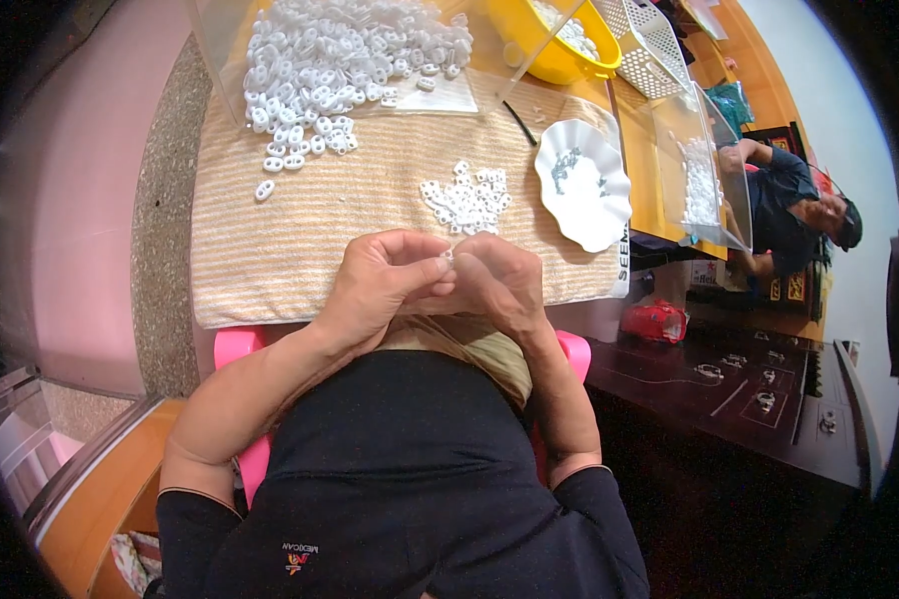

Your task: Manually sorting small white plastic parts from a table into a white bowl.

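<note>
My left hand (pixel 378 285) pinches a small white plastic piece (pixel 449 256) between thumb and fingertips, just past the towel's near edge. My right hand (pixel 504 283) meets it from the other side with its fingers drawn together, slightly blurred; what its fingertips grip is too small to name. Just beyond both hands lies a small pile of white square plastic pieces with holes (pixel 466 203). To its right a white scalloped dish (pixel 591 225) holds small dark grey bits. At the far left spreads a large heap of white oval two-holed pieces (pixel 315 75).
A striped towel (pixel 270 240) covers the work surface. Clear plastic panels (pixel 529 50) rise at the back, near a yellow basin (pixel 544 68) and a white perforated basket (pixel 651 45). A black stick (pixel 519 122) lies by the dish. Another person (pixel 794 205) sits at the right beside a clear bin (pixel 717 235).
</note>
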### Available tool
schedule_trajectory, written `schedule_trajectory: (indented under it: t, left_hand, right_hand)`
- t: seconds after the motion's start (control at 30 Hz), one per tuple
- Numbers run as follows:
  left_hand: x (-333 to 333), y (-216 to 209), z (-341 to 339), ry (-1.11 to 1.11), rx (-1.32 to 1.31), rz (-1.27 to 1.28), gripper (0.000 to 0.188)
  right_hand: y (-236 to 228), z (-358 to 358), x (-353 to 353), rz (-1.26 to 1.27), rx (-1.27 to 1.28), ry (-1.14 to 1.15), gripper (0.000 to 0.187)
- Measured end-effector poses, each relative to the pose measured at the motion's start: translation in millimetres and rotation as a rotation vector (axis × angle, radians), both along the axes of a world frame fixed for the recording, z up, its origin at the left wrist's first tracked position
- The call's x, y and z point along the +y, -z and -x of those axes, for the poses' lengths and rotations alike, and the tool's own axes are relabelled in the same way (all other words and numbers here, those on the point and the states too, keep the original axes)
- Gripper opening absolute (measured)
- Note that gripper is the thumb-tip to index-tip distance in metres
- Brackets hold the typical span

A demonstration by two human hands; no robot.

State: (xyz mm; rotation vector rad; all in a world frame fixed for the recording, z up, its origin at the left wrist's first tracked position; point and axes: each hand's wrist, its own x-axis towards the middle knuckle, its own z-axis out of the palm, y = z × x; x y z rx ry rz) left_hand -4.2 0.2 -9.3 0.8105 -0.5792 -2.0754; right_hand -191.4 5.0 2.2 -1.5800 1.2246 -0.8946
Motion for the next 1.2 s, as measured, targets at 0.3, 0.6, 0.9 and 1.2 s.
schedule_trajectory:
  t: [0.3, 0.6, 0.9, 1.2]
  left_hand:
    - [3.6, 3.6, 3.3, -0.027, -0.025, 0.033, 0.016]
    - [2.6, 1.9, 4.3, -0.031, -0.015, 0.035, 0.016]
    - [0.8, 0.7, 2.8, -0.015, 0.016, 0.012, 0.016]
    - [1.9, 1.6, 3.1, -0.009, 0.011, 0.029, 0.015]
  right_hand:
    - [-5.1, -2.5, 0.9, -0.047, -0.04, -0.011, 0.008]
    - [0.9, 2.5, 0.5, -0.141, -0.198, 0.0, 0.012]
    - [3.5, 3.7, 0.2, -0.186, -0.295, -0.002, 0.012]
    - [-2.9, 0.1, 3.7, -0.131, -0.175, 0.004, 0.014]
